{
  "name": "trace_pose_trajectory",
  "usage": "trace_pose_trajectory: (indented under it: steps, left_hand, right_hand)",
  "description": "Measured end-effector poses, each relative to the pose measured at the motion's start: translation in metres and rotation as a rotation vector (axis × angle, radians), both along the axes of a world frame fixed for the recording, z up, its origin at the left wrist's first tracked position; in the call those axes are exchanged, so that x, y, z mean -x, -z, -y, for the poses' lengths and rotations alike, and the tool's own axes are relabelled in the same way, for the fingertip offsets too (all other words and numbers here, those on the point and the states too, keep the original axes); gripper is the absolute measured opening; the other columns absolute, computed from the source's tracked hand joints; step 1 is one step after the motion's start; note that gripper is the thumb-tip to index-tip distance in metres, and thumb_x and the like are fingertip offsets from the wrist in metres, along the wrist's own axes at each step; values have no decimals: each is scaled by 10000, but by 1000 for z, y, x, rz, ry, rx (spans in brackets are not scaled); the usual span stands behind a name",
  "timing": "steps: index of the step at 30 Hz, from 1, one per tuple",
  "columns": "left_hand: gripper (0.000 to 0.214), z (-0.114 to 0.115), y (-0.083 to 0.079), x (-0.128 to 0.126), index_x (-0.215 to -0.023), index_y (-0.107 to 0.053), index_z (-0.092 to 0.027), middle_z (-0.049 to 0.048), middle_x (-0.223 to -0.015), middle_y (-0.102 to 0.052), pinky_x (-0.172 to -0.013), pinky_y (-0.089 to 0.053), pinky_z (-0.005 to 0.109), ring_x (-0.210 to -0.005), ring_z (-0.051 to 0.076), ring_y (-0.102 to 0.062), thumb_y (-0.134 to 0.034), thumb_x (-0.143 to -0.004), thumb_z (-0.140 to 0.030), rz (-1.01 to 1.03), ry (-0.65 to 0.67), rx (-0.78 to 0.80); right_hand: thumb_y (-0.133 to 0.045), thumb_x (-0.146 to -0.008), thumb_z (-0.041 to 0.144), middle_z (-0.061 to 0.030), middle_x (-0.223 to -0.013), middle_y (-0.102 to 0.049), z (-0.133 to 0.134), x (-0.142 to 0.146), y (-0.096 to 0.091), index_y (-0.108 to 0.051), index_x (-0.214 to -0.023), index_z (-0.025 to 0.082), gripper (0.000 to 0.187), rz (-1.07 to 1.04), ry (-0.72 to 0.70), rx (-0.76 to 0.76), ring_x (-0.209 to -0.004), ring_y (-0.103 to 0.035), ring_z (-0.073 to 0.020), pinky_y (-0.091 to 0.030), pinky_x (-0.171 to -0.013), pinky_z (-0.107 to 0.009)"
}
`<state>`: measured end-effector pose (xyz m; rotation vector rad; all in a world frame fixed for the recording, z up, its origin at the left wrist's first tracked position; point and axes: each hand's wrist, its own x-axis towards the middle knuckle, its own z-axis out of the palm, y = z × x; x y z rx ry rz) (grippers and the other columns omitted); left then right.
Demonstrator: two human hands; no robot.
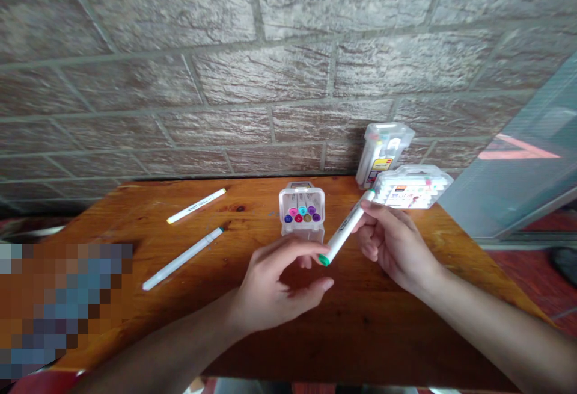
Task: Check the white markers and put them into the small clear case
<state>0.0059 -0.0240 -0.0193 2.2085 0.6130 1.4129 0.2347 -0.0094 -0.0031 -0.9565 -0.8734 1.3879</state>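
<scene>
My right hand [391,242] is closed around a white marker with green caps [346,228], held slanted above the wooden table [252,346]. My left hand [274,286] hovers just left of the marker's lower green end, forefinger and thumb apart and holding nothing; the forefinger tip reaches almost to that cap. Right behind my hands stands a small clear marker box [302,212] with several coloured caps showing.
Two white markers lie on the left of the table, a yellow-tipped marker [196,206] and a green-tipped marker [183,258]. Two clear marker cases, an upright case [383,152] and a flat-lying case [412,187], sit at the brick wall. A blurred patch covers the lower left.
</scene>
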Motion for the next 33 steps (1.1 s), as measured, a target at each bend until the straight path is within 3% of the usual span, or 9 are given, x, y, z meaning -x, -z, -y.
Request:
trace_pose_trajectory:
  steps: [4, 8, 13, 16, 19, 25, 33]
  left_hand:
    - [427, 0, 0, -2, -1243, -708, -185, 32, -936, -791, -760, -588, 219, -726, 115, -659, -807, -845, -64, 40, 54, -11]
    - [392, -1, -2, -3, -1215, -717, -179, 22, -902, -792, -714, -579, 197, -686, 104, -654, -824, -848, -90, 38, 33, 4]
    - [306, -2, -2, -2, -1127, -747, -160, 6, -795, -753, -626, -551, 195, -644, 115, -667, -859, -843, -177, -19, -16, 80]
    - [231, -3, 0, -2, -1074, -753, -160, 12, -786, -759, -608, -543, 201, -641, 123, -675, -824, -854, -155, -39, -42, 85]
    - [206, -5, 1, -3, -1056, -761, -170, 4, -774, -756, -602, -540, 202, -618, 116, -658, -788, -858, -124, -45, -103, 91]
    - [166, -12, 1, 1, -1056, -770, -193, 16, -842, -801, -645, -562, 212, -671, 129, -702, -764, -898, -143, -17, -198, 81]
    - [221, -19, -3, 8, -1110, -764, -236, 7, -951, -805, -726, -562, 223, -775, 130, -723, -747, -927, -112, 53, -232, 1]
  right_hand:
    - [-847, -783, 448, 27, -424, -540, -7, -2, 5, -714, -606, 141, 379, -14, -56, 101, -299, -408, -55, -313, -310, -161]
    - [-855, -787, 452, 21, -445, -575, -6, -2, 7, -725, -629, 144, 370, -20, -65, 96, -299, -412, -46, -322, -310, -149]
    - [-885, -793, 470, 17, -478, -605, -3, 1, 6, -723, -668, 151, 379, -5, -57, -8, -307, -455, -63, -338, -304, -156]
    - [-899, -800, 450, 35, -473, -579, -2, 1, 5, -726, -700, 157, 354, 5, -39, -78, -323, -464, -62, -352, -319, -150]
    - [-911, -796, 417, 7, -585, -664, -4, -3, 2, -741, -715, 154, 324, 12, 7, -146, -365, -486, -56, -381, -337, -153]
    - [-896, -803, 377, -6, -665, -705, -6, -10, -4, -772, -776, 171, 242, 6, 82, -235, -392, -494, -69, -399, -335, -171]
    - [-841, -876, 305, -14, -729, -736, -1, -13, -5, -808, -984, 210, 147, 52, 68, -365, -419, -526, -77, -395, -380, -188]
